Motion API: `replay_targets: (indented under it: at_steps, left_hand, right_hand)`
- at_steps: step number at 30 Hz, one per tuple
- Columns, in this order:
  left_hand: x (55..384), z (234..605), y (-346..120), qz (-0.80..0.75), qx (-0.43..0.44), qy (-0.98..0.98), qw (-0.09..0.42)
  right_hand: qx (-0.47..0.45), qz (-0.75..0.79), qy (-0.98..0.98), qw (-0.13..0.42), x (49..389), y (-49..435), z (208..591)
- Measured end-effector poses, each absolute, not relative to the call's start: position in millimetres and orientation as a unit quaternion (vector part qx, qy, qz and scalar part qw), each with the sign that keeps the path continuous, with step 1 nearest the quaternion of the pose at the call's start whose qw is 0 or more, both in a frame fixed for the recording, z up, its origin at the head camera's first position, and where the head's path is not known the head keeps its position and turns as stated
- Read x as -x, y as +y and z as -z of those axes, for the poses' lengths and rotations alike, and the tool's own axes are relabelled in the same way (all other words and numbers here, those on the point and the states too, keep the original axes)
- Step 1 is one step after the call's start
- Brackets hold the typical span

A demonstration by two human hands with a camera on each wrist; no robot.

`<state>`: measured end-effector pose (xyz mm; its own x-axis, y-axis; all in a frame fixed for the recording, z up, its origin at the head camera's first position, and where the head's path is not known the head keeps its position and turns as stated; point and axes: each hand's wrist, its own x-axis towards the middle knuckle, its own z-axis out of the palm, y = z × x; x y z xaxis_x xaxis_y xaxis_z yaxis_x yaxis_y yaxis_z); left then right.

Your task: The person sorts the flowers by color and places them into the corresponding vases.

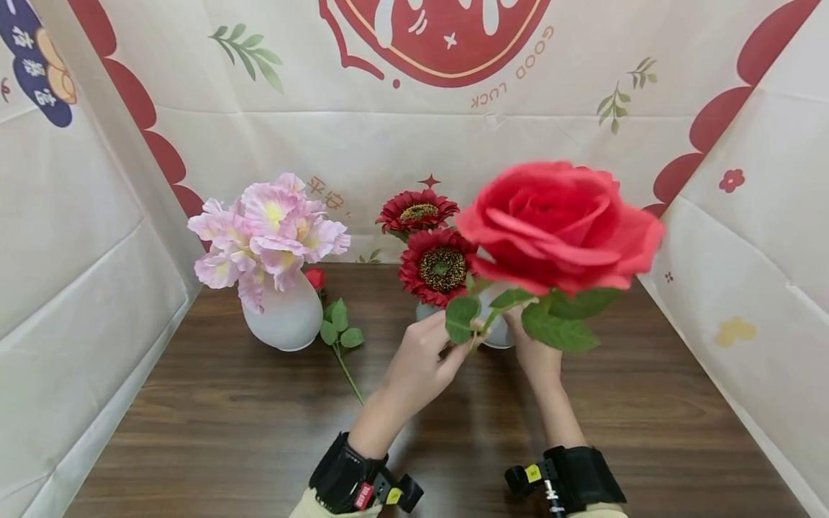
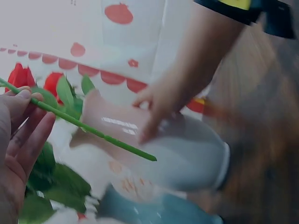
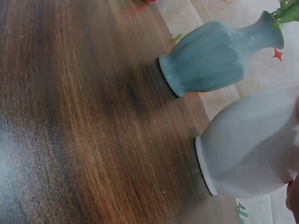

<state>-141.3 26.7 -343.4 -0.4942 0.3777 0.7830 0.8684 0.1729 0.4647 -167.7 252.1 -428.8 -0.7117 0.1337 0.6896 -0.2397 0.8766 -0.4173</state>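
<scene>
My left hand [image 1: 424, 360] pinches the green stem [image 2: 96, 129] of a large red artificial rose [image 1: 557, 226], its bloom leaning right. In the left wrist view the stem's bare lower end crosses in front of a white vase [image 2: 187, 151]. My right hand [image 1: 539, 360] grips this vase around its upper side. The vase's base meets the table in the right wrist view, and in the head view the rose and hands hide most of it. Red blooms [image 2: 53, 86] and leaves show by its mouth in the left wrist view.
A teal vase [image 3: 210, 60] with dark red daisy-like flowers [image 1: 442, 267] stands left of the gripped vase. Further left, a round white vase [image 1: 285, 316] bears pink flowers [image 1: 275, 223]. Another red rose [image 1: 315, 278] lies beside it on the wooden table [image 1: 227, 432]. Printed cloth walls enclose the table.
</scene>
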Motion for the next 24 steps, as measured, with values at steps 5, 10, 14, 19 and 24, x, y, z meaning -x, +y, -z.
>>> replay_targets:
  at_steps: [5,10,14,19,24]
  left_hand:
    - [148.6,313.3,46.1,0.481,0.431,-0.714,0.27]
    - [154.8,285.0,61.6,0.486,0.424,-0.708,0.288]
    - [163.0,271.8,74.8,0.489,0.424,-0.704,0.292]
    - [173.1,263.2,89.2,0.493,0.411,-0.706,0.298]
    - [180.6,258.6,95.6,0.491,0.39,-0.711,0.319]
  right_hand:
    - [0.059,-0.425,-0.838,0.336,171.9,255.7,426.0]
    - [0.051,-0.435,-0.834,0.336,171.6,255.5,427.6]
    - [0.051,-0.431,-0.833,0.343,172.9,255.1,429.2]
    - [0.057,-0.434,-0.831,0.343,174.0,257.2,430.5]
    - [0.064,-0.441,-0.836,0.32,171.9,255.4,430.7]
